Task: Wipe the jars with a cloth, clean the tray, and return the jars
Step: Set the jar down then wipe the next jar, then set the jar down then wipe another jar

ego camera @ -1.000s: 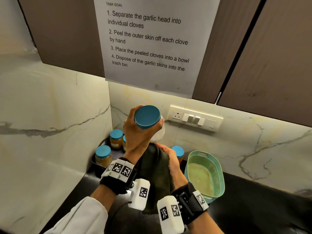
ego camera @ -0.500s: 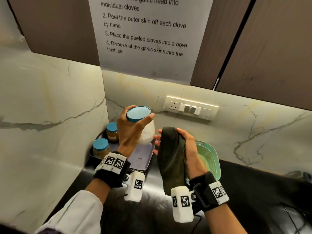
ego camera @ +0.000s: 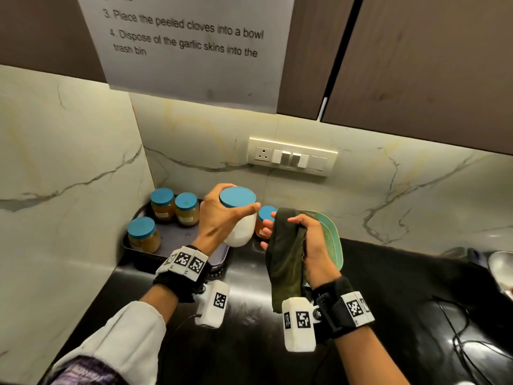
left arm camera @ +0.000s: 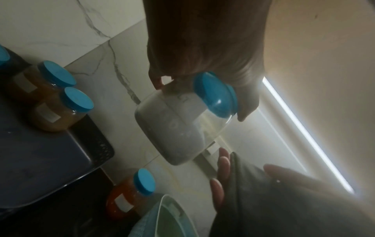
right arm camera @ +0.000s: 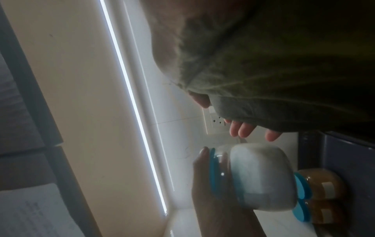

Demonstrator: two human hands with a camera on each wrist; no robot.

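My left hand (ego camera: pixel 222 215) grips a jar of white powder (ego camera: pixel 241 229) by its blue lid (ego camera: pixel 237 197), held in the air over the tray's right end; the white jar (left arm camera: pixel 174 128) hangs tilted in the left wrist view. My right hand (ego camera: pixel 299 234) holds a dark green cloth (ego camera: pixel 286 262) draped over its palm, just right of the jar and apart from it. Three brown-filled jars with blue lids (ego camera: pixel 162 204) (ego camera: pixel 187 208) (ego camera: pixel 143 234) stand in the dark tray (ego camera: pixel 177 245). An orange-filled jar (ego camera: pixel 263 222) stands on the counter behind the cloth.
A green plastic basket (ego camera: pixel 331 240) sits on the black counter (ego camera: pixel 388 273) right of my right hand. The marble wall closes the corner on the left and behind. A switch panel (ego camera: pixel 291 157) is on the back wall. Cables lie at the far right.
The white jar came down and slightly right, away from the cloth. My right hand with the cloth drew off the jar and now stays beside it. The camera tilted downward.
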